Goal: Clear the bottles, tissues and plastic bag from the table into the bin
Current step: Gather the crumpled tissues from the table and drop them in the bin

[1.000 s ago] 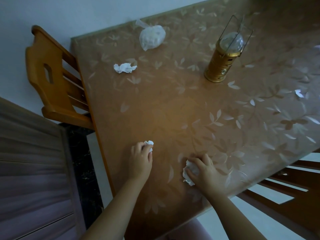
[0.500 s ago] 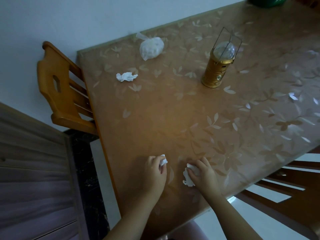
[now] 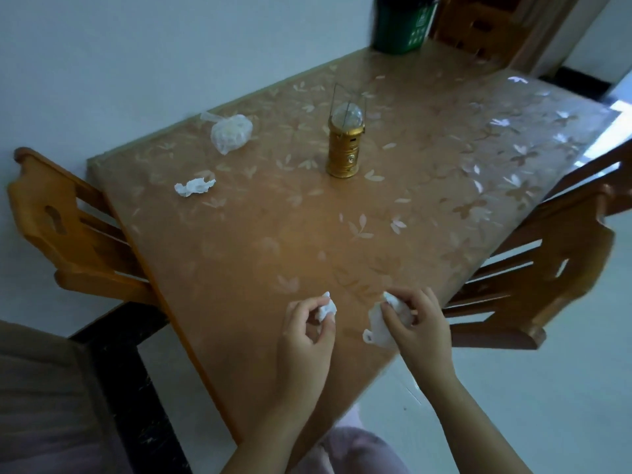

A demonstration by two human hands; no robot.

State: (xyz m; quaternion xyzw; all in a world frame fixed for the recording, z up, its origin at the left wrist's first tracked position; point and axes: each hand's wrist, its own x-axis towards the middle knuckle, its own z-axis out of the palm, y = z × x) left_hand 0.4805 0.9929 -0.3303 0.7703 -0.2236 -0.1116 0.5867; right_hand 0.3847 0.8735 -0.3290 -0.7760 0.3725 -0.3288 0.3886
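My left hand point(image 3: 306, 340) pinches a small crumpled white tissue point(image 3: 327, 307) just above the near edge of the table point(image 3: 260, 254). Beside it, my right hand point(image 3: 419, 328) grips a larger crumpled tissue point(image 3: 378, 328), lifted off the tabletop. A third crumpled tissue point(image 3: 194, 187) lies at the far left of the table. Behind that one sits a knotted clear plastic bag point(image 3: 231, 132) near the wall. A dark green bin point(image 3: 403, 23) stands on the table's far end. No bottles are in view.
A gold lantern point(image 3: 345, 145) with a wire handle stands mid-table. Wooden chairs flank the table: one at the left point(image 3: 68, 227), one at the right point(image 3: 547, 268), another behind the bin point(image 3: 478, 25). A dark cabinet edge point(image 3: 130, 371) is at lower left.
Both hands have lifted their tissues off the tabletop. The view has tilted up and swung, bringing the green bin and the right chair into sight.
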